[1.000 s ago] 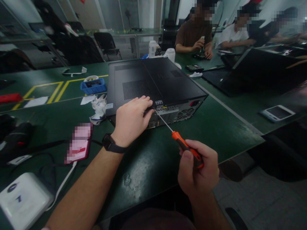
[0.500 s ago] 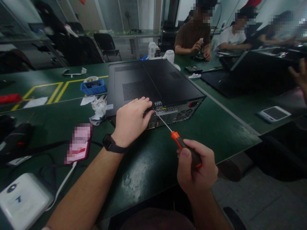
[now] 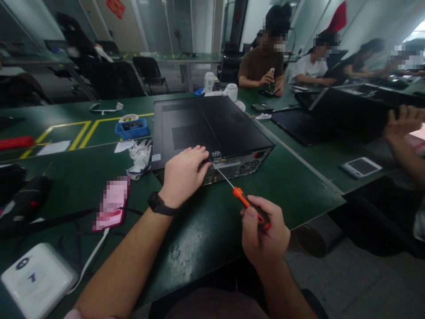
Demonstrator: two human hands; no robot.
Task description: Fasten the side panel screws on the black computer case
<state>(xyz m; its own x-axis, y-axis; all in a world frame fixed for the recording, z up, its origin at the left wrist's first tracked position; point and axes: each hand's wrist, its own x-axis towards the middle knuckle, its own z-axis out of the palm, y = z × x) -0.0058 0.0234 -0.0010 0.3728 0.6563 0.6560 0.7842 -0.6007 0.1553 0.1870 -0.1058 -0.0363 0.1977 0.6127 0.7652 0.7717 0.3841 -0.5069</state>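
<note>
The right grip (image 3: 267,232) clasps a screwdriver (image 3: 241,195). The left grip (image 3: 184,175) touches the computer case (image 3: 207,117), whether pinching I cannot tell. Farther left, a blue bin (image 3: 135,133) holds dark items (image 3: 132,125).

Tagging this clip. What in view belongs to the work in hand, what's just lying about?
In use: screwdriver, in right hand; PC case, left hand on it.
Apparently lying about: glove; blue bin; paper; pink phone; white box; white phone.

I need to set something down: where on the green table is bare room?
Right of the black case, up to the grey seam; also between left forearm and right hand. Crowded: the left, with pink phone, white box, glove, blue bin.
</note>
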